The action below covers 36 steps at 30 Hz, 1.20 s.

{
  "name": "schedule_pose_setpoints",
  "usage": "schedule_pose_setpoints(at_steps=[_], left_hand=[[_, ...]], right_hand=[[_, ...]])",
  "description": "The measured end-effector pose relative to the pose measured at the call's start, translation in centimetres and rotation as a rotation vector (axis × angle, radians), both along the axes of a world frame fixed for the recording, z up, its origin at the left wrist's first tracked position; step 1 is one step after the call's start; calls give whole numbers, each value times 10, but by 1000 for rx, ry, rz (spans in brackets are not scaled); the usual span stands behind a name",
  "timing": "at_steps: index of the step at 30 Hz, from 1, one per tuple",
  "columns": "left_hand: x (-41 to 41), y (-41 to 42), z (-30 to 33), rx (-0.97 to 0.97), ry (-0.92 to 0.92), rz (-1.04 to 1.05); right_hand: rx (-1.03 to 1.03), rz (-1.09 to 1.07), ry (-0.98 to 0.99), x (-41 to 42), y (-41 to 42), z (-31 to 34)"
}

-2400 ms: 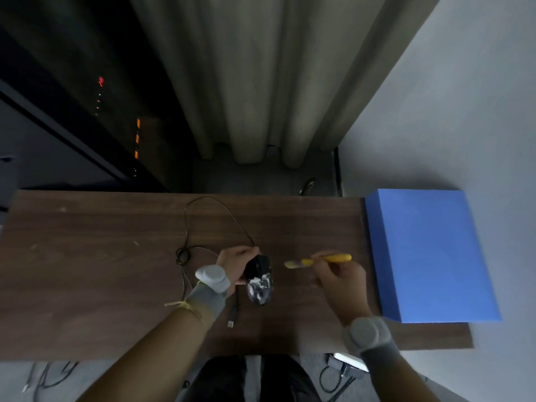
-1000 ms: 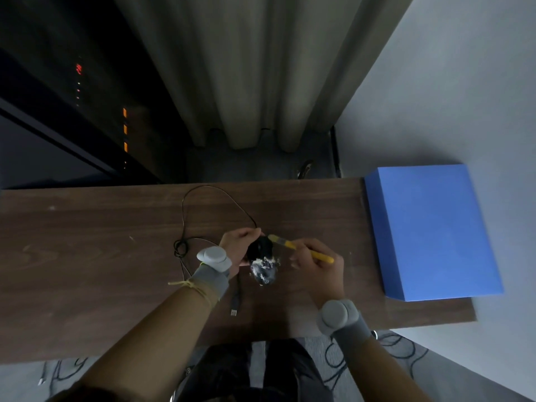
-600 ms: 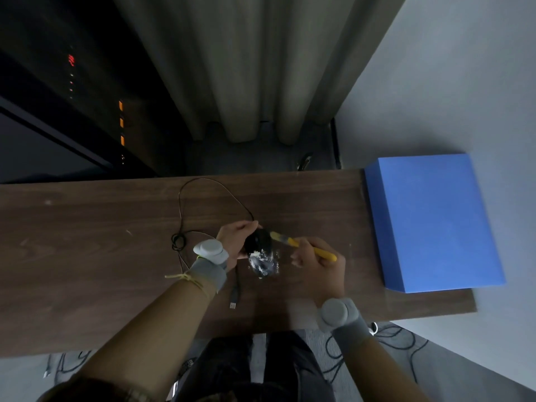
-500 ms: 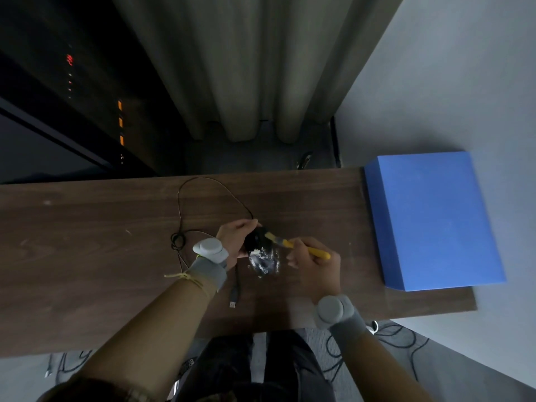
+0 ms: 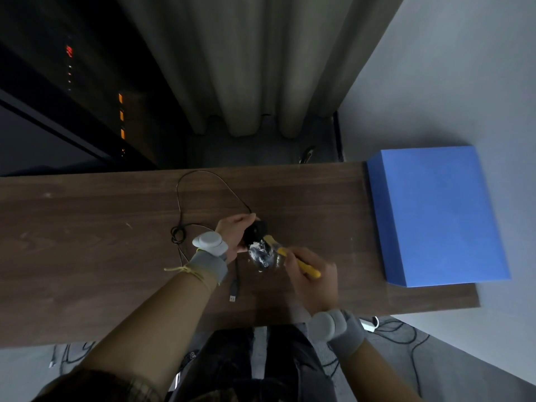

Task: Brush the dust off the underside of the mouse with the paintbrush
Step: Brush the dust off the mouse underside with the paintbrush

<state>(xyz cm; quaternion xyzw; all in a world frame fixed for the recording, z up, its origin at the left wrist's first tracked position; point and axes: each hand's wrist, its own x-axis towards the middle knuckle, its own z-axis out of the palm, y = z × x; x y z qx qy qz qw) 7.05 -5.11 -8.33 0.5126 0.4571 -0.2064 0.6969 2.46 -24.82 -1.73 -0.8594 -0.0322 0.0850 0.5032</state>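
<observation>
Yellow paintbrush (image 5: 293,258) gripped in right hand (image 5: 314,281), bristles on the dusty mouse (image 5: 258,242) — left hand (image 5: 235,235) clamping it over the bench (image 5: 87,242).

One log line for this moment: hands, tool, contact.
left hand: holds mouse | right hand: holds paintbrush | bristles on white dust on underside | table

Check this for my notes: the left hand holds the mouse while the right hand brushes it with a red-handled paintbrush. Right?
Not quite. The head view shows the paintbrush handle is yellow, not red. The left hand does hold the mouse while the right hand brushes it.
</observation>
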Motion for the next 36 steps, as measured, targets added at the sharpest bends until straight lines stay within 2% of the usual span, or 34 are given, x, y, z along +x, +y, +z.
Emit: schedule_pose_setpoints(at_steps=[4, 9, 15, 23, 29, 36], left_hand=[[-2, 2, -2, 27, 21, -1], [-4, 2, -4, 30, 27, -1], [-1, 0, -4, 28, 20, 18], [1, -1, -4, 113, -11, -69], [3, 2, -4, 57, 8, -16], [3, 2, -9, 27, 76, 25]], right_hand=[[-35, 32, -26, -16, -8, -7], [24, -73, -35, -2, -1, 4], [-8, 41, -29, -2, 0, -5], [-47, -2, -19, 16, 9, 1], [-58, 68, -73, -3, 3, -7], [-19, -22, -102, -22, -5, -11]])
